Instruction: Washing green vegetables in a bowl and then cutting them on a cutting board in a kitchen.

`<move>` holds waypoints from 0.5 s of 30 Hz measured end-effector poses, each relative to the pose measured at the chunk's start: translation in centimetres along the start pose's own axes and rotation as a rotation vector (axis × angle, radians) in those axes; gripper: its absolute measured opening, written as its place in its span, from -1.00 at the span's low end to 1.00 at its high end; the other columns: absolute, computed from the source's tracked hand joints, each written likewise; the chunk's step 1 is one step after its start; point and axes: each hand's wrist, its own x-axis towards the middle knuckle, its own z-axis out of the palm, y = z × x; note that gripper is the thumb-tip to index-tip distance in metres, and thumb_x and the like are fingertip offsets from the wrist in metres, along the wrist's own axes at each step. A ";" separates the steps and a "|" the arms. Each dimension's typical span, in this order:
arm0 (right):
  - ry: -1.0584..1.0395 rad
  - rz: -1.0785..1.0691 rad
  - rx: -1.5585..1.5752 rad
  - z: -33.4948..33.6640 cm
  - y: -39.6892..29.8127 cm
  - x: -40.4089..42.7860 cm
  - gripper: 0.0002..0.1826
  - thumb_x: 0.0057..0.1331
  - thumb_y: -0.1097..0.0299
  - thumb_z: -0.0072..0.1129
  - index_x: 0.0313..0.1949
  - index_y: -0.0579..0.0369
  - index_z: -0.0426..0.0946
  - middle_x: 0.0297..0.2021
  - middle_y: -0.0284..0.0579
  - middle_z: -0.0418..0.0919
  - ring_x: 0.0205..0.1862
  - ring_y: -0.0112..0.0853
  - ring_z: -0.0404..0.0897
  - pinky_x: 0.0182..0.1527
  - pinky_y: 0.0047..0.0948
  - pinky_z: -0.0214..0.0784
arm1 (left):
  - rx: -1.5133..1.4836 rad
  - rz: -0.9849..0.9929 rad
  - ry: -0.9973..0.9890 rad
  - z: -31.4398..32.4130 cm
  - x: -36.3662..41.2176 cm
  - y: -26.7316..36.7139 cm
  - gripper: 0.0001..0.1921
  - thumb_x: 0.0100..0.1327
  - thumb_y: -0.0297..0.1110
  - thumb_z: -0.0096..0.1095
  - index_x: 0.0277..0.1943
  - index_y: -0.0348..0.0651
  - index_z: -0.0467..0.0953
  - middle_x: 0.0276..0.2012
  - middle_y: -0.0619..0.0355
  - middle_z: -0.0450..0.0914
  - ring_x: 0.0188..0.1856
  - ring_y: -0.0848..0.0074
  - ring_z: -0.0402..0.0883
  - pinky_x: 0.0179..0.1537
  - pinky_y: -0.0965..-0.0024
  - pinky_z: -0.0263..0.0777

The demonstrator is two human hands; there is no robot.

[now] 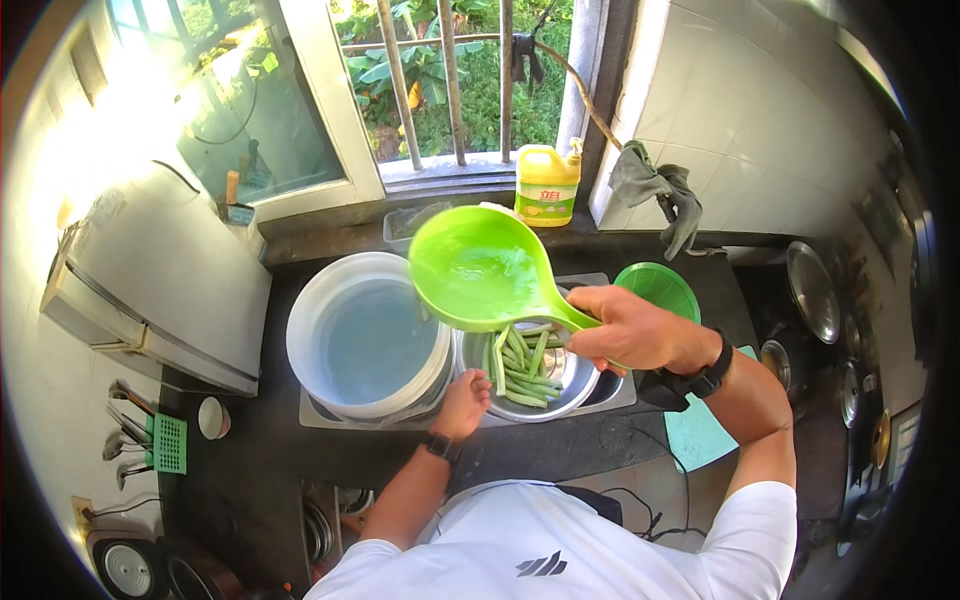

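Gripped by its handle in my right hand [626, 328], a green plastic water ladle [480, 266] holds water. It hangs above the gap between a white plastic bucket [319, 300] of water and a metal basin [581, 390]. Long green beans [529, 367] lie in the basin, partly covered by the ladle. My left hand [466, 401] is at the basin's left rim, close to the bucket, with its fingers curled; whether it grips the rim cannot be told. Both vessels stand over a steel sink [480, 422].
A green plastic colander [660, 289] is right of the basin. Behind, a yellow detergent jug [547, 187] and a clear plastic container [401, 225] stand near the barred window. A white refrigerator [165, 262] is at left, and a cup [214, 418] lies on the dark counter.
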 end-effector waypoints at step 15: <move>0.395 -0.059 -0.451 2.5 23.2 2.9 -0.58 0.15 0.16 0.23 -0.24 0.36 0.50 -0.29 0.45 0.60 -0.19 0.29 0.60 -0.12 0.09 0.45 | 0.126 0.005 -0.254 -0.1 12.0 -4.0 -0.88 0.49 -0.47 -0.05 -0.10 -0.25 0.47 -0.33 0.14 0.53 -0.38 0.55 0.52 -0.34 0.47 0.52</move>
